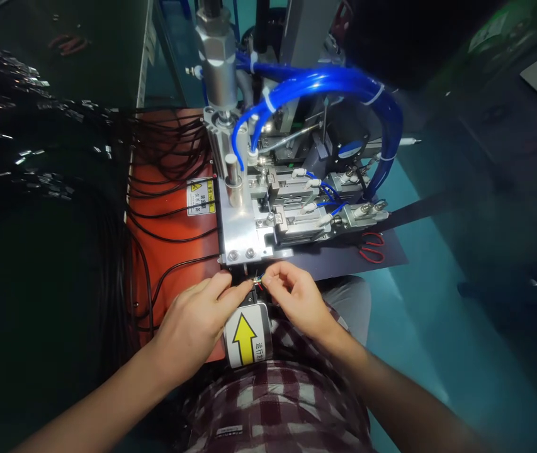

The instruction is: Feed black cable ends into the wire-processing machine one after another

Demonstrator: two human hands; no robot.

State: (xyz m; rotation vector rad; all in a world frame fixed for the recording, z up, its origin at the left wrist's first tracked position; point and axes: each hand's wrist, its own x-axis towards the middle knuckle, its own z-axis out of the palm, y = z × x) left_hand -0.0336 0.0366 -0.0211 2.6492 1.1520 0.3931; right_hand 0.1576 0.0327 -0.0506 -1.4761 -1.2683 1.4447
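Note:
Just in front of the metal machine (242, 229), both of my hands meet at a small connector with thin coloured wires (257, 281). My left hand (197, 321) comes from the left, its thumb and forefinger closed at the connector's left end. From the right, my right hand (296, 299) pinches the fine wires, some of them red and blue. The fingertips cover part of the connector. Below them is a white label with a yellow arrow (245, 340).
Black cables (169, 239) run across the orange surface (155, 264) on the left. Thick blue air tubes (325, 78) arch over the machine. Red-handled scissors (373, 247) lie on the dark plate at right. A dark mass of cables with shiny ends (36, 154) hangs at far left.

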